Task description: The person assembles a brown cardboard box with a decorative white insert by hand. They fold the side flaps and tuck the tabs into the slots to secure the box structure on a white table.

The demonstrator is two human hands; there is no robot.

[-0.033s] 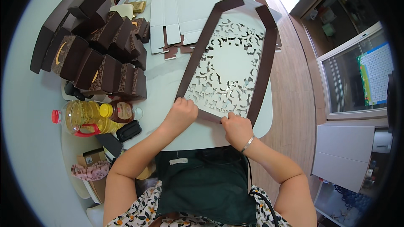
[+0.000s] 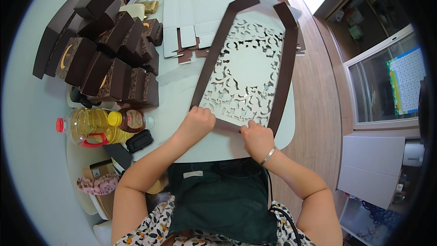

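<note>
Apron of dark green cloth [image 2: 223, 191] nearest, covering the lap, over a white top [image 2: 157, 218] with dark leaf and orange print. Bare left hand [image 2: 200, 120]: fingers curled tight, no visible gap, gripping the near-left corner of a shallow dark brown cardboard tray [image 2: 248, 68] with white, scroll-cut base. Bare right hand [image 2: 258, 141], silver-coloured bracelet [image 2: 268, 156] at wrist: thumb and index pinched together on the same near wall, toward its right end. Grips sit apart, presumably so both ends of that short wall are supported and the tray can't twist. Undersides of both grips hidden.

Tray lies slanted on the right of a white marble-look table [image 2: 175, 79], long axis pointing away; seems angled so the near wall falls within easy reach. Far end: brown strips bend inward, gap between, pale panel behind.

Left of hands: black oblong case [image 2: 139, 141], brown jar with yellow lid [image 2: 133, 121], clear bottle of yellow liquid [image 2: 93, 125] with red cap and handle. All off to the side, likely for elbow room. Beyond: dark brown cardboard boxes [image 2: 114, 79], piled up, some gold-marked; stacking probably saves surface. Farther: flat white-and-brown cardboard sheets [image 2: 209, 9], overlapped, likely laid flat to take little height.
</note>
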